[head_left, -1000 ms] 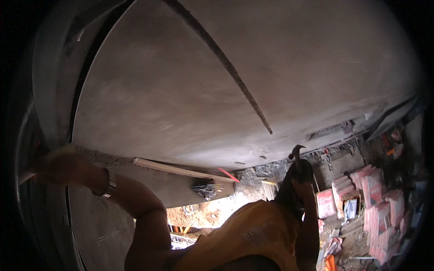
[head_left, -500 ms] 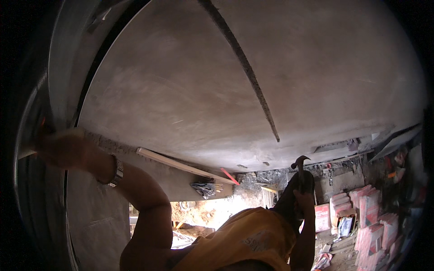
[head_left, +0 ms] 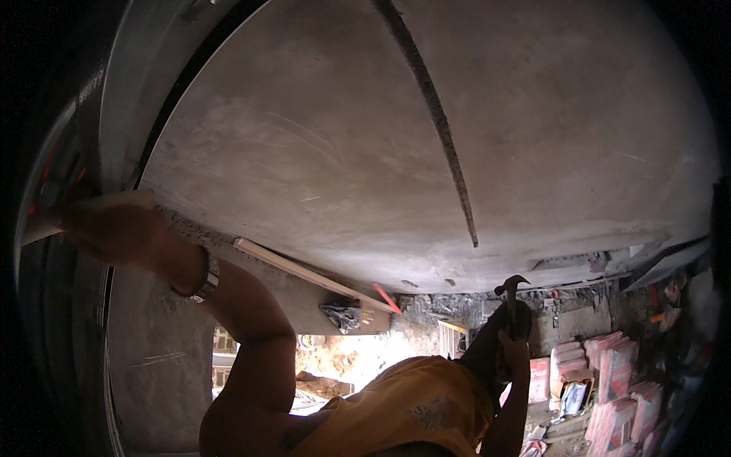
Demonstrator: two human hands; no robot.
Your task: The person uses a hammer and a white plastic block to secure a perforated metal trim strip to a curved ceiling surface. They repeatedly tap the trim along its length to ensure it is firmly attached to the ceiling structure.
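Note:
My left hand (head_left: 122, 232), with a metal watch at its wrist, is closed on a pale, flat strip (head_left: 39, 227) at the far left, against the dark metal frame (head_left: 114, 91); the hand is shadowed and blurred. Low at the right, my right hand (head_left: 510, 350) grips a claw hammer (head_left: 512, 293) upright by its handle, head up, beside my dark-trousered leg (head_left: 481, 343). My orange shirt (head_left: 396, 404) fills the bottom middle. A broad grey plastered wall (head_left: 320, 152) with a long dark groove (head_left: 442, 129) spans the upper view.
Below the wall lies a pale wooden batten (head_left: 304, 274) with a red piece (head_left: 387, 297) and a dark bundle (head_left: 343, 318). Stacks of pink-wrapped packs (head_left: 613, 365), a cardboard box (head_left: 571, 388) and rubble are low at the right. Bright sandy ground (head_left: 327, 358) shows below.
My left hand and the strip sit higher in the picture; my right hand and hammer sit lower. The wall and groove have shifted down and right as the view moved.

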